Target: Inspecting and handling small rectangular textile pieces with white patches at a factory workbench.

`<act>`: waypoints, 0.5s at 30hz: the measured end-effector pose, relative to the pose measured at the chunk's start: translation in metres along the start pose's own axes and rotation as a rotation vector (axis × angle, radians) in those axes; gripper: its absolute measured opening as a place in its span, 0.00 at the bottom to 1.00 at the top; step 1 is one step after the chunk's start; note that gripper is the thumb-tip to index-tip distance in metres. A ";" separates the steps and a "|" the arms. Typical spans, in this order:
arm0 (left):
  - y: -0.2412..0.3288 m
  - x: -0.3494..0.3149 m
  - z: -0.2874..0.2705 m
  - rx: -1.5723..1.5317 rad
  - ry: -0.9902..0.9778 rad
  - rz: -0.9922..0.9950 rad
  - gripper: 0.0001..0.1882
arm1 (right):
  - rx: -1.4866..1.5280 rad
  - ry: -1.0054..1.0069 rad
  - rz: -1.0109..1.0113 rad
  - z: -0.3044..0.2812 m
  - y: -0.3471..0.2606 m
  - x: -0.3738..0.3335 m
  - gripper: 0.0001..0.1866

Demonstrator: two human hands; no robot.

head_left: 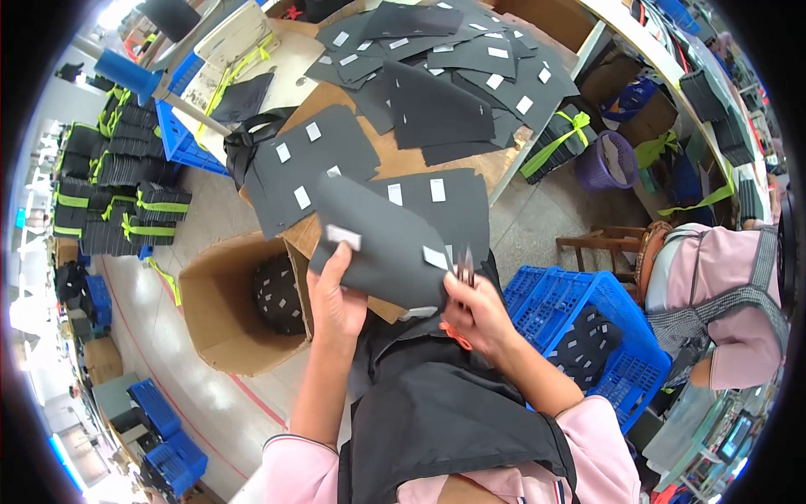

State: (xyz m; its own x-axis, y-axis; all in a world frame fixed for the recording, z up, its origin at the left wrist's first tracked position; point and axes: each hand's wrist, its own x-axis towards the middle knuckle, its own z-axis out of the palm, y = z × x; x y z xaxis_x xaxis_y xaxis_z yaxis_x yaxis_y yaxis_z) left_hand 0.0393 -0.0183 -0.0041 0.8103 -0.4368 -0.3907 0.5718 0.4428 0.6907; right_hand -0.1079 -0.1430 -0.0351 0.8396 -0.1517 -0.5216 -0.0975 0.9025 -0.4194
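Note:
A dark grey sheet-like panel (382, 244) with white rectangular labels is held up in front of me. My left hand (337, 298) pinches its left part, the thumb lying by one label. At the panel's right edge is my right hand (477, 309), closed round small metal thread snips (465, 267), blades pointing up, a red-orange cord (454, 334) hanging below. Whether those fingers also grip the panel I cannot tell. Behind it, more labelled panels lie on the brown board, one at the left (323, 149) and one at the right (457, 197).
Overlapping dark panels (441, 109) cover the table's far side. An open cardboard box (239, 344) at left and a blue crate (554, 290) at right hold dark labelled pieces. Stacks tied with yellow-green strips (155, 206) stand far left. A person in pink (714, 281) sits at right.

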 end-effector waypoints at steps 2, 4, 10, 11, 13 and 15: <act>0.003 -0.007 -0.008 0.091 -0.028 0.099 0.26 | -0.032 0.050 -0.207 0.007 -0.014 0.012 0.08; 0.013 -0.011 -0.009 0.524 -0.063 0.464 0.35 | -0.306 0.043 -0.416 0.015 -0.033 0.017 0.09; 0.053 0.000 0.021 1.474 -0.539 0.684 0.49 | -1.220 -0.486 -0.671 0.027 -0.085 0.014 0.09; 0.050 0.007 0.029 1.289 -0.722 0.353 0.50 | -1.225 -0.527 -0.605 0.027 -0.087 0.013 0.09; 0.038 0.008 0.035 0.877 -0.715 -0.336 0.44 | -1.226 -0.558 -0.551 0.029 -0.089 0.012 0.09; 0.025 0.003 0.034 0.698 -0.659 -0.443 0.39 | -1.283 -0.378 -0.620 0.030 -0.085 0.011 0.08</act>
State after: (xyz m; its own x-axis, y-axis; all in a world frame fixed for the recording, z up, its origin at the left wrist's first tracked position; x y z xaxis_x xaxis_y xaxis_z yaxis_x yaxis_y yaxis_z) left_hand 0.0518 -0.0350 0.0328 0.1977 -0.8807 -0.4304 0.4287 -0.3171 0.8459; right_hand -0.0747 -0.2095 0.0170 0.9898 -0.0785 0.1193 0.0947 -0.2639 -0.9599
